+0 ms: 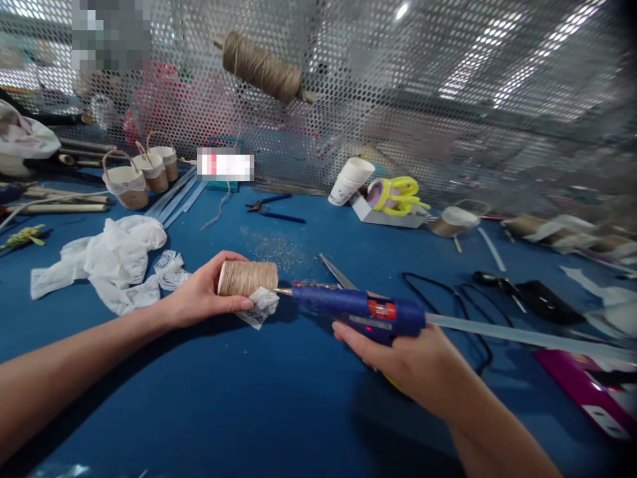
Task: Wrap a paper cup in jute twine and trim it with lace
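Note:
My left hand [206,292] is closed around a paper cup [249,277] wound with brown twine, which lies on its side. A piece of white lace [265,304] hangs from the cup under my left thumb. In my right hand [413,362] is a blue hot glue gun [358,309] with a red light on and a long clear glue stick out of its back. Its metal nozzle points left and meets or nearly meets the cup's edge by the lace. Behind and partly under the gun are scissors [337,271], mostly hidden.
White lace [117,259] lies in a heap at left, near glue sticks [179,196] and finished baskets [127,186]. Pliers [276,209], stacked paper cups [351,179] and a box [388,214] stand farther back. A black cord [448,292] runs at right. A twine spool [261,66] hangs on the mesh.

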Available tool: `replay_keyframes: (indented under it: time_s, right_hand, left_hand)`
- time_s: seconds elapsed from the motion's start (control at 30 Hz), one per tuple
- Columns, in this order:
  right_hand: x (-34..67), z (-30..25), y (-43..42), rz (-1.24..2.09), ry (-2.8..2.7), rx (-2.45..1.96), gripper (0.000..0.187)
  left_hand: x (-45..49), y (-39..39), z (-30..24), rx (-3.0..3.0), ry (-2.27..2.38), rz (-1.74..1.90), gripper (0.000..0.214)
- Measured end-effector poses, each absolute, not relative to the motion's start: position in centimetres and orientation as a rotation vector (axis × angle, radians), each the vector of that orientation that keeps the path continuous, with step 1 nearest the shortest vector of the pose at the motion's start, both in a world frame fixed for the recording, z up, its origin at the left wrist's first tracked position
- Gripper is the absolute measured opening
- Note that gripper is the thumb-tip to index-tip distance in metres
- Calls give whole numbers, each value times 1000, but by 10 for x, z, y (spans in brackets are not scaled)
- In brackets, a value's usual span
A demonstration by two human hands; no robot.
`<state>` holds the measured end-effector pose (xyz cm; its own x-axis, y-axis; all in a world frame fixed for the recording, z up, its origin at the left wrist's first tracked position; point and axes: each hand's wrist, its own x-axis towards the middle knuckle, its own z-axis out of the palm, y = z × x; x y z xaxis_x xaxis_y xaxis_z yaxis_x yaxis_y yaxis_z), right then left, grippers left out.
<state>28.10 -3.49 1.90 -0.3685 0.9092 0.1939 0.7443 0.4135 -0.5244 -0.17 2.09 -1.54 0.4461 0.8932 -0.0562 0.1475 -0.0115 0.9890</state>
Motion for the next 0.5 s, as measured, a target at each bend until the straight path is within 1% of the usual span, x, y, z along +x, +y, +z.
replay_keyframes:
  time_s: [0.1, 0.17, 0.3, 0.5]
  right_hand:
    - [283, 19, -36, 100, -2525, -1322, 36]
    - [281, 22, -36, -60, -2635, -1286, 40]
    - [278, 25, -36, -121, -2633, -1315, 40]
    - [278, 26, -37, -186, -2625, -1240, 41]
  left_hand:
    - [-2, 21, -16, 1492, 966, 763, 55]
    - [-2, 21, -16, 1506, 983, 763, 54]
    - [-3, 20, -16, 1505, 994, 757, 54]
    - [-2, 21, -13, 1463, 991, 734, 52]
